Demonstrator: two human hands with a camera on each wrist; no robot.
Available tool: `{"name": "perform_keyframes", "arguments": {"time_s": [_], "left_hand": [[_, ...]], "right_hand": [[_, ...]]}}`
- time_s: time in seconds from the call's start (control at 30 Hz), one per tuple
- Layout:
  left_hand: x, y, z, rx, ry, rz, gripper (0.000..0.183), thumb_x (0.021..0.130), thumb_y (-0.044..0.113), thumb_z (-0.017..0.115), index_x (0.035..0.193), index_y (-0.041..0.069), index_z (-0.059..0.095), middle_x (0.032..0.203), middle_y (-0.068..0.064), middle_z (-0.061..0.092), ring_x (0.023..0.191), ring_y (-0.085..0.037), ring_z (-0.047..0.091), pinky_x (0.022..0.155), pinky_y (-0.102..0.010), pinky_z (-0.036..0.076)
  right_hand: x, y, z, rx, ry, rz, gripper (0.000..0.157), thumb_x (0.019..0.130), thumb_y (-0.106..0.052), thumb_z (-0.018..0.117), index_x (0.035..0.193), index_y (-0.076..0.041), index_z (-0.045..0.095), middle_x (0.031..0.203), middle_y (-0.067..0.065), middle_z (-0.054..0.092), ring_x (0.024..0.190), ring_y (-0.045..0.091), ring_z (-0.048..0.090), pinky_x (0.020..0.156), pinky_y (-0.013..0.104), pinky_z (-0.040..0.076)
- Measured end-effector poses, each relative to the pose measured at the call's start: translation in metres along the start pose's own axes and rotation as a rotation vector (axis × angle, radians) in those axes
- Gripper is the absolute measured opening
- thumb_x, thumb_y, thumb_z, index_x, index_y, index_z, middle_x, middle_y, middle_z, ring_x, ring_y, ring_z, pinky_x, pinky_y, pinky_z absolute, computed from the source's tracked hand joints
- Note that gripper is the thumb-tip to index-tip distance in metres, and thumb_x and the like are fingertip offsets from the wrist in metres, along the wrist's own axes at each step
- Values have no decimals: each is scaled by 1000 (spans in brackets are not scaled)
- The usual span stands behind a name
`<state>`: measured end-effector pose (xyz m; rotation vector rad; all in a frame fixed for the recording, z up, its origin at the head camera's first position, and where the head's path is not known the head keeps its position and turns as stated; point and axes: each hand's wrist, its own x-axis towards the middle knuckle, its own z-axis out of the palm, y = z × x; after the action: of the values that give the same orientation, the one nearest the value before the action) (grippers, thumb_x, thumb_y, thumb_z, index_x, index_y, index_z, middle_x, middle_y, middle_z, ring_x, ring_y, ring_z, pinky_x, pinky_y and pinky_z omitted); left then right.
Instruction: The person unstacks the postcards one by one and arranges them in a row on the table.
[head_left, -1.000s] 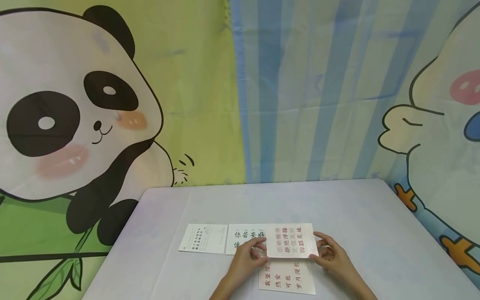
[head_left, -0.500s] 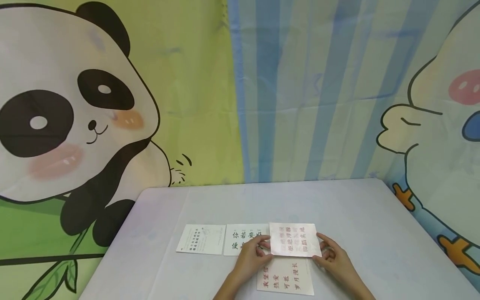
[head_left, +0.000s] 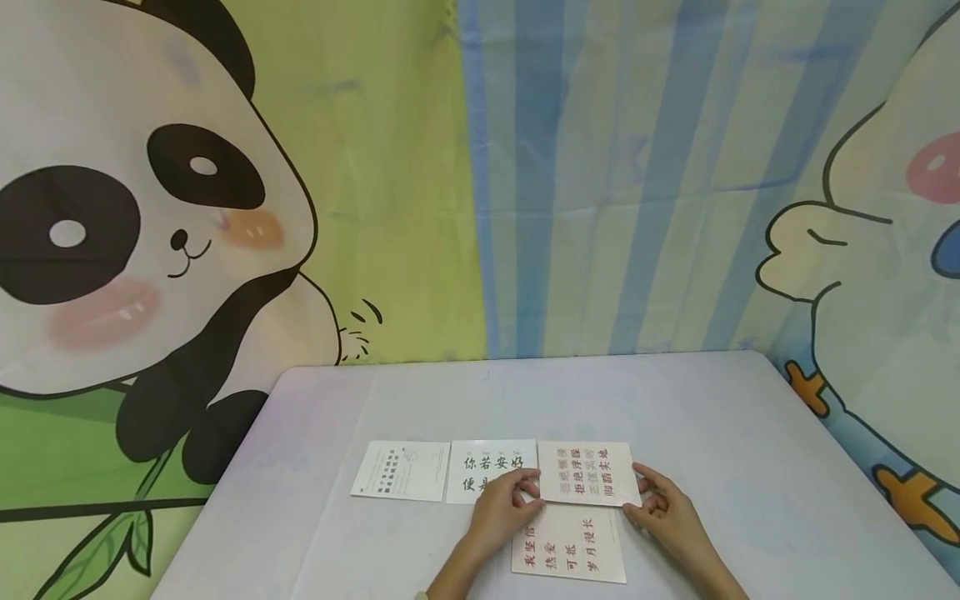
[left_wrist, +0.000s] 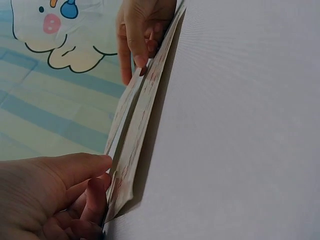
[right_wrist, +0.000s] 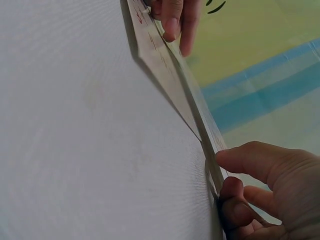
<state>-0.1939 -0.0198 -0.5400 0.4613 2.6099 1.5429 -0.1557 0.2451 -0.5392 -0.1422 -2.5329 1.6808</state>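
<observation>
In the head view both hands hold a calligraphy copybook (head_left: 588,473) with red and grey Chinese characters. My left hand (head_left: 502,510) pinches its left edge between thumb and fingers. My right hand (head_left: 667,517) grips its right edge the same way. Below it lies another copybook (head_left: 570,546) with red characters, its top part covered by the held one. To the left is a copybook (head_left: 491,462) with dark green characters, partly behind the left hand. In the left wrist view the held copybook (left_wrist: 120,112) stands slightly above the lower one (left_wrist: 142,122).
A white copybook (head_left: 401,471) with small print lies at the left end of the row. All rest on a white-covered table (head_left: 375,550). Behind the table hangs a backdrop (head_left: 405,183) with a cartoon panda and blue stripes.
The held copybook has shifted a little to the right and no longer overlaps the green-lettered one, whose right edge now shows. Both hands moved with it, keeping their grip.
</observation>
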Motion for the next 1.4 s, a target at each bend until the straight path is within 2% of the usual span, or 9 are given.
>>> {"name": "perform_keyframes", "arguments": {"time_s": [0.37,0.6,0.73,0.97,1.2,1.4], "left_hand": [[-1,3,-2,84,-14,18,42,81,17,78,120,7,67,85,13,60,61,3,46,53,-18,39],[-1,3,-1,128,-14,32,43,80,19,77,120,8,67,82,16,58,59,3,43,51,-18,36],[-1,5,0,138,-18,17,43,81,21,76,120,7,67,80,17,56,57,2,42,49,-18,34],[-2,9,-2,69,-8,-3,36,83,19,74,117,10,68,80,15,56,58,0,46,49,-18,38],[-2,9,-4,-86,-23,-1,28,86,14,70,113,9,69,83,11,59,61,-1,48,52,-16,41],[-5,9,-6,-109,-23,17,27,86,14,70,113,9,68,83,10,58,62,-2,47,53,-16,40]], "right_hand": [[-1,-3,0,-49,26,9,59,79,4,74,133,9,50,112,20,52,61,5,48,51,17,44],[-3,-2,0,-51,41,-17,56,79,3,75,130,11,52,110,20,53,61,3,47,50,18,44],[-4,-2,0,-49,47,-1,56,79,3,75,130,12,52,109,19,53,60,3,47,50,17,44],[-2,-6,1,-60,47,63,53,85,2,68,133,11,49,109,18,53,58,6,50,52,18,45],[-3,-8,1,-48,59,60,50,88,3,63,134,9,48,108,18,53,56,6,50,51,19,43],[-6,-8,0,-27,55,77,50,88,2,62,136,6,47,110,17,51,57,8,52,52,19,43]]}}
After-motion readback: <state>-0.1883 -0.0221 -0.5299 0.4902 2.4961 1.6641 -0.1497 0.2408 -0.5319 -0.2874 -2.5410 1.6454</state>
